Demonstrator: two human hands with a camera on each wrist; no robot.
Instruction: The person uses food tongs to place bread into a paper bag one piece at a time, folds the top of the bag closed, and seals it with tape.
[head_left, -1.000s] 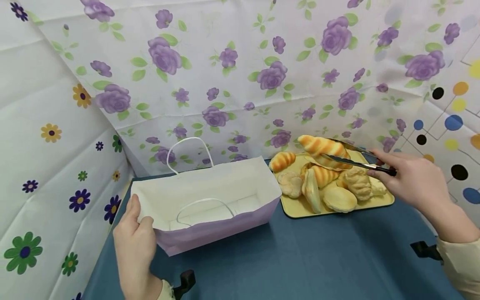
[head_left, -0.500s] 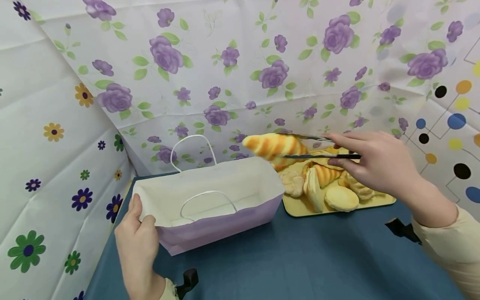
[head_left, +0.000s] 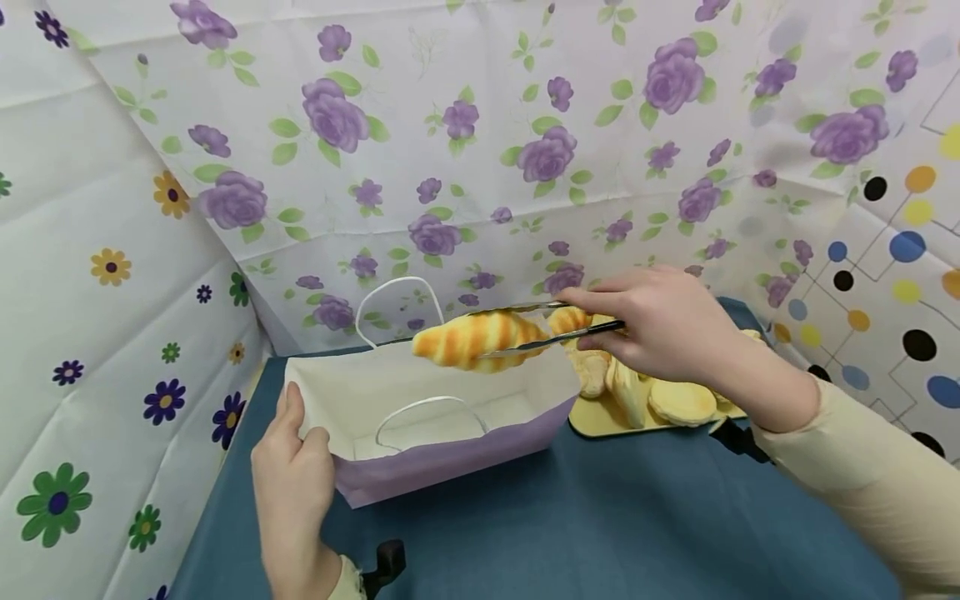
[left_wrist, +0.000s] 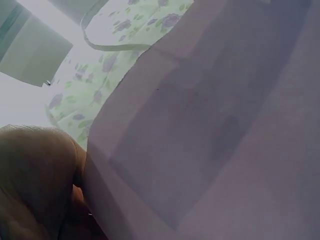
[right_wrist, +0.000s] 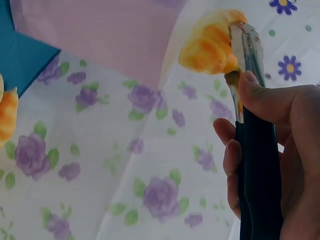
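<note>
My right hand (head_left: 660, 325) grips a pair of tongs (head_left: 592, 328) with dark handles. Between the tongs' arms is a striped orange-and-yellow croissant-shaped bread (head_left: 472, 340), held above the opening of a paper bag (head_left: 450, 462). The bag is lilac outside and white inside, with two white cord handles, and lies open toward me. At its left edge, my left hand (head_left: 292, 483) holds the rim, thumb on the near side. In the left wrist view the bag's lilac side (left_wrist: 210, 125) fills most of the picture. The right wrist view shows the tongs (right_wrist: 257, 165) in my fingers.
A yellow tray (head_left: 607, 425) with several bread pieces, among them a flat round one (head_left: 681, 402), stands right of the bag, partly hidden by my right arm. A blue cloth (head_left: 600, 517) covers the table. Flower-patterned sheets (head_left: 465, 167) rise behind and at the left.
My right hand has carried the croissant-shaped bread in the tongs leftward from above the tray to over the bag. My left hand keeps hold of the bag, which appears shifted slightly right.
</note>
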